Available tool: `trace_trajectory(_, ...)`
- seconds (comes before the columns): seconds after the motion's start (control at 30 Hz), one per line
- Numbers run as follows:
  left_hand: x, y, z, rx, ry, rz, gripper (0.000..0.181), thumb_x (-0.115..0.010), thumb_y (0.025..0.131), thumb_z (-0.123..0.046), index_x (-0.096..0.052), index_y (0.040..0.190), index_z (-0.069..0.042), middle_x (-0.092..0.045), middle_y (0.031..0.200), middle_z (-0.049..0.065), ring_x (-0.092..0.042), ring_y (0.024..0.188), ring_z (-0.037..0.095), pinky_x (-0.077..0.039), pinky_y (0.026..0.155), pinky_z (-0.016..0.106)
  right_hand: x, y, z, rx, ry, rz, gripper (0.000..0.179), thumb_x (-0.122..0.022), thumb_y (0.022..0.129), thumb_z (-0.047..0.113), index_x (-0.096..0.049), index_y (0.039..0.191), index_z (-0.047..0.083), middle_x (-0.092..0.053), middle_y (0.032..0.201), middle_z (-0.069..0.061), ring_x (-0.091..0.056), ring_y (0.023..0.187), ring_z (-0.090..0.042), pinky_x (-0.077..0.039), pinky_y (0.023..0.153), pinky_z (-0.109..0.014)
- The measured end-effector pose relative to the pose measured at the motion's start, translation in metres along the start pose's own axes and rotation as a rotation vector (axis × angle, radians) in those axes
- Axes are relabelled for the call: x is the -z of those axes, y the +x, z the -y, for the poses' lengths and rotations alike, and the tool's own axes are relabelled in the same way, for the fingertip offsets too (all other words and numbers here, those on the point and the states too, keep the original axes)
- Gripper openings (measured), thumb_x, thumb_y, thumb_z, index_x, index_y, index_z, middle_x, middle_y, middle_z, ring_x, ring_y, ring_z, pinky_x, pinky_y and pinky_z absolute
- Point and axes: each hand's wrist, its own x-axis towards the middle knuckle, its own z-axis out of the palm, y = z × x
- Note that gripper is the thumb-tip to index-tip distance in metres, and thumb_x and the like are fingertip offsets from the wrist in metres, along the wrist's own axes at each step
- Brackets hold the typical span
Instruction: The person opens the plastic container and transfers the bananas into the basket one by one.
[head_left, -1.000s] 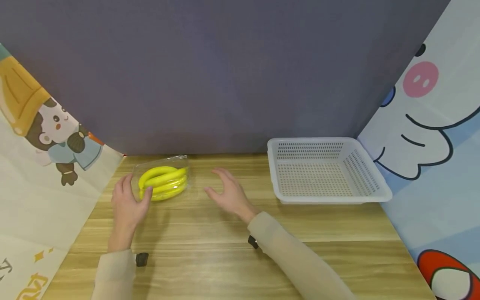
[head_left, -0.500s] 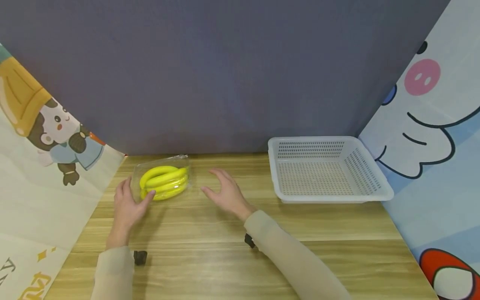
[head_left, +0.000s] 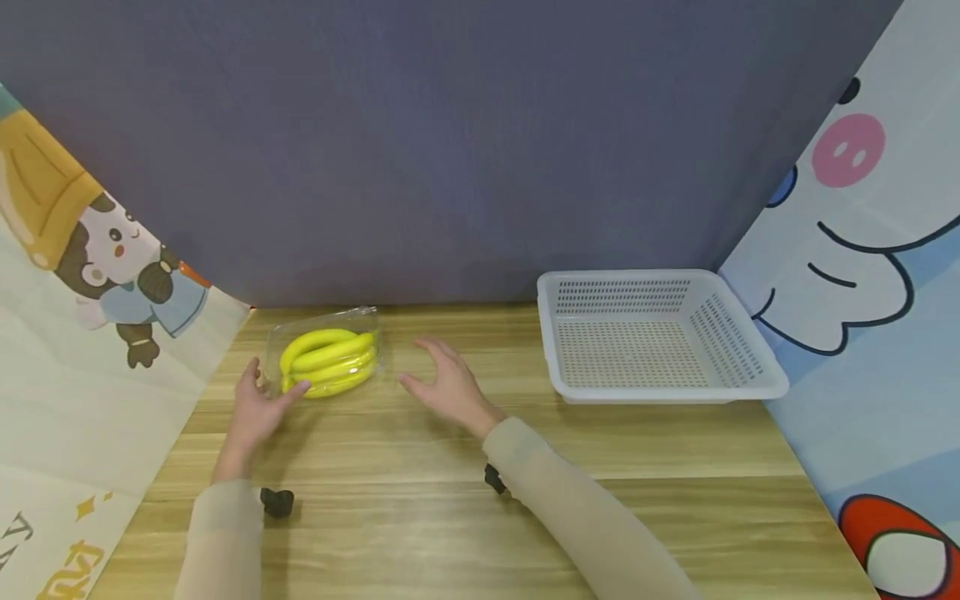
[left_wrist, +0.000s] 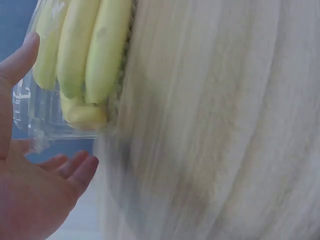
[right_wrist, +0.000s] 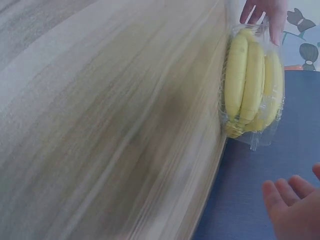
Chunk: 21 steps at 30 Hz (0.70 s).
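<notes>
Yellow bananas lie inside a clear plastic clamshell box at the back left of the table. My left hand is at the box's left end, thumb stretched toward its front side. In the left wrist view the fingers of the left hand are spread around the corner of the box; whether they touch it I cannot tell. Apart from the box, to its right, my right hand hovers with thumb and fingers parted and nothing between them. The right wrist view has the right hand below the bananas.
A white perforated plastic basket stands at the back right of the wooden table. A dark grey panel rises behind it. Printed cartoon sheets border the left and right sides.
My left hand has shifted slightly right and its fingers have drawn back a little from the box's left side. The right hand has moved slightly left. Box and basket stay put.
</notes>
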Motion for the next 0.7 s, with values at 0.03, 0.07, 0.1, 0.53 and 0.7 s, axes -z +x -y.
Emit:
trace_trajectory(0.03, 0.0002, 0.0009, 0.001, 0.012, -0.029, 0.009, 0.11, -0.07, 0.083, -0.045, 0.008, 0.152, -0.009, -0.001, 0.154, 0.029, -0.023, 0.132, 0.055, -0.028, 0.105, 0.063, -0.0009, 0.0001, -0.0007, -0.004, 0.0, 0.001, 0.068, -0.059, 0.088, 0.053, -0.041, 0.143, 0.019, -0.04, 0.147, -0.006, -0.036, 0.135, -0.021, -0.03, 0.111, -0.041)
trace_trajectory(0.07, 0.0006, 0.0014, 0.0016, 0.026, -0.055, 0.018, 0.11, -0.07, 0.083, -0.044, 0.009, 0.152, -0.011, 0.0, 0.154, 0.028, -0.022, 0.133, 0.054, -0.027, 0.105, 0.062, -0.0018, 0.0003, -0.0016, -0.005, 0.002, 0.003, 0.068, -0.059, 0.088, 0.054, -0.041, 0.143, 0.018, -0.039, 0.148, -0.007, -0.036, 0.135, -0.022, -0.03, 0.111, -0.041)
trace_trajectory(0.1, 0.0011, 0.0018, 0.002, 0.042, -0.076, 0.027, 0.11, -0.07, 0.083, -0.044, 0.009, 0.152, -0.013, 0.0, 0.155, 0.027, -0.021, 0.133, 0.053, -0.027, 0.106, 0.062, -0.0026, 0.0003, -0.0023, -0.008, 0.004, 0.005, 0.068, -0.059, 0.088, 0.054, -0.04, 0.143, 0.018, -0.039, 0.148, -0.006, -0.035, 0.135, -0.022, -0.029, 0.111, -0.042)
trace_trajectory(0.53, 0.0055, 0.007, 0.0042, 0.116, -0.207, 0.126, 0.107, -0.071, 0.083, -0.042, 0.009, 0.152, -0.028, 0.006, 0.156, 0.023, -0.01, 0.139, 0.047, -0.022, 0.109, 0.061, -0.0058, 0.0022, -0.0078, -0.027, 0.013, 0.024, 0.069, -0.055, 0.087, 0.059, -0.039, 0.144, 0.022, -0.038, 0.149, -0.002, -0.034, 0.136, -0.021, -0.03, 0.111, -0.043)
trace_trajectory(0.7, 0.0062, 0.0062, 0.0002, 0.112, -0.214, 0.147, 0.108, -0.071, 0.084, -0.04, 0.011, 0.152, -0.027, 0.004, 0.156, 0.024, -0.015, 0.138, 0.047, -0.024, 0.108, 0.061, -0.0047, 0.0026, -0.007, -0.046, 0.019, 0.028, 0.067, -0.058, 0.088, 0.055, -0.04, 0.143, 0.022, -0.039, 0.148, 0.0, -0.035, 0.135, -0.02, -0.03, 0.111, -0.041)
